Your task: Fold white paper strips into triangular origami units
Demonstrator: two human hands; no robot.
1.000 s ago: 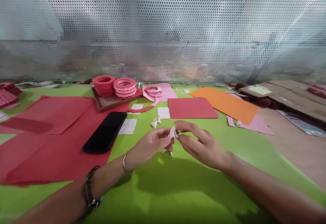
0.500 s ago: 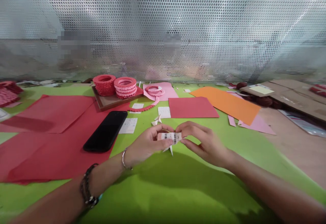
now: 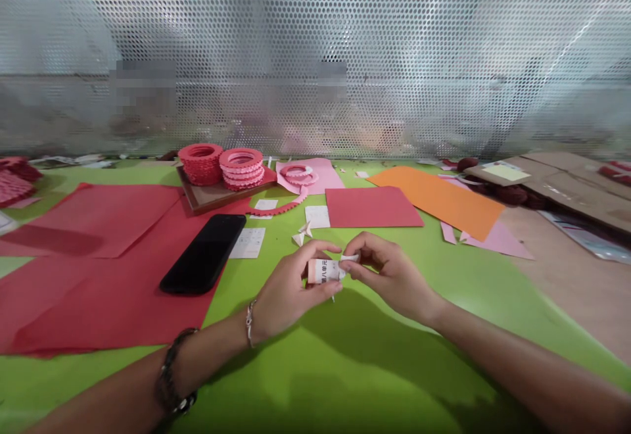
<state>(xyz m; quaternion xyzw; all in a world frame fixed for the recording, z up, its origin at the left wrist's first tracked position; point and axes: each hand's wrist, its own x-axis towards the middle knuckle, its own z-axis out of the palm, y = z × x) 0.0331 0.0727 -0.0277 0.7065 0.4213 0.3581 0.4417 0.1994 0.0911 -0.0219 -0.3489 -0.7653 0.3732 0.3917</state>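
The paper slip [image 3: 324,270] is small, white with a pinkish tint, printed with dark characters, and partly folded. It is held above the green worktop [image 3: 345,368], near its centre. The left hand [image 3: 288,289] pinches the slip's left portion between thumb and fingers. The right hand [image 3: 389,276] pinches the right edge with thumb and forefinger. A black phone [image 3: 204,253] lies to the left on red paper [image 3: 98,289].

Two hands [image 3: 290,286] [image 3: 389,276] shared one paper slip [image 3: 323,269]; one phone [image 3: 204,253], two red ring stacks [image 3: 201,163] [image 3: 241,168], one orange sheet [image 3: 438,200].
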